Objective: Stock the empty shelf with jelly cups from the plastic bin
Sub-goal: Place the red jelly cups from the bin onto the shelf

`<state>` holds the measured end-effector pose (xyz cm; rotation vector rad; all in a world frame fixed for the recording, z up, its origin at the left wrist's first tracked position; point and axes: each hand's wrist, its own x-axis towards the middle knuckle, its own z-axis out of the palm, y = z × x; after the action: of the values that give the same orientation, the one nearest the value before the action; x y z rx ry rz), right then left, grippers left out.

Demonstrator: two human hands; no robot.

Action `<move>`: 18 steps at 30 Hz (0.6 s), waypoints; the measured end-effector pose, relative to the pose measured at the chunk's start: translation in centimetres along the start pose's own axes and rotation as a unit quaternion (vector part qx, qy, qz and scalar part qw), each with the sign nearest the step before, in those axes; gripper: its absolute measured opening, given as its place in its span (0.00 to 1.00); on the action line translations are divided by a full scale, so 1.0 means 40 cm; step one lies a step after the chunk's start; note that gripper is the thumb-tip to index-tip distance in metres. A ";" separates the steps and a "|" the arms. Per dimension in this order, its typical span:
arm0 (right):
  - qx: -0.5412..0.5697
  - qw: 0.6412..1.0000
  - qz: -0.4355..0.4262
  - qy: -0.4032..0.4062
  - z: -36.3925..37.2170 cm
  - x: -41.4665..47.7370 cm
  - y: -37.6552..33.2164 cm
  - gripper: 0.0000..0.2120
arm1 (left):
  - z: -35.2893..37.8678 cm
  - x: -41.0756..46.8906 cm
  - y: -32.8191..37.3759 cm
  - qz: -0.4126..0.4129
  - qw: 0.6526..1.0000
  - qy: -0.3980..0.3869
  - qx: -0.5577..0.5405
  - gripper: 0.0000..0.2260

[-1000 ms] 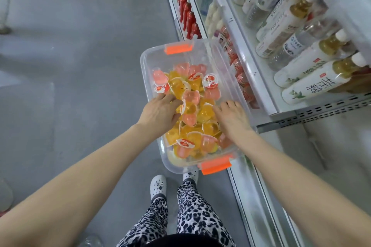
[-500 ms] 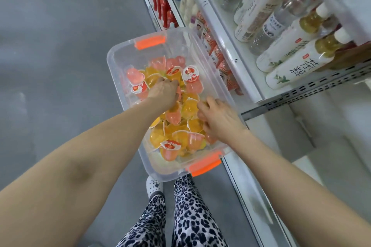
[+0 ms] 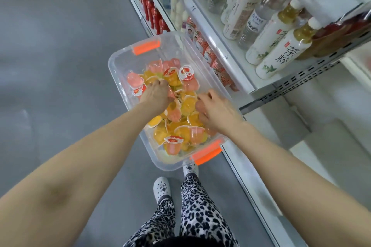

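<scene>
Both hands are down in the tub: the left hand (image 3: pixel 156 94) is knuckles-up, fingers bent into the heap, and whether it has hold of anything is hidden under the palm, so I cannot tell. The right hand (image 3: pixel 217 111) sits just beside it, nearer the shelving, with its fingers curled tight at the edge of the pile. I cannot tell if it has caught one either. Under and around them are the small clear plastic jelly cups (image 3: pixel 188 104), orange-yellow and pink, some showing red-and-white peel lids, tumbled every which way. They all lie inside the clear rectangular plastic bin (image 3: pixel 170 50), which has an orange clip handle at the far end (image 3: pixel 145 47) and another at the near end (image 3: pixel 207 152). The bin's long right side sits against the white metal shelving (image 3: pixel 236 78), and what it rests on I can't make out. On the shelf above stand tall white-labelled bottles of amber tea (image 3: pixel 281 54), with clear bottles among them. Further along is a row of red bottles (image 3: pixel 150 10), and small red-patterned packs (image 3: pixel 202 46) show behind the bin's wall. A white lower ledge (image 3: pixel 261 196) runs past the bin towards the person. Below are leopard-print trousers (image 3: pixel 196 216) and white clogs (image 3: pixel 161 188) on a grey floor (image 3: pixel 60 66).
</scene>
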<state>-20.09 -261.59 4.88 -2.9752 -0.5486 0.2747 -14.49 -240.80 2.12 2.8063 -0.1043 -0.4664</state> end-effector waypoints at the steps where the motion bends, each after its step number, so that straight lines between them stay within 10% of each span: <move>1: 0.028 0.999 0.017 0.012 -0.013 -0.015 -0.001 0.21 | -0.011 -0.022 0.003 0.004 1.000 0.006 -0.027 0.22; 18: 0.138 0.921 0.234 0.279 -0.358 -0.521 0.157 0.20 | -0.236 -0.313 0.434 0.310 0.932 0.084 -0.169 0.26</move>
<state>-34.28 -275.95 21.35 -2.6688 0.2486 -0.4236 -23.64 -253.30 19.65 2.2889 -0.7667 -0.0768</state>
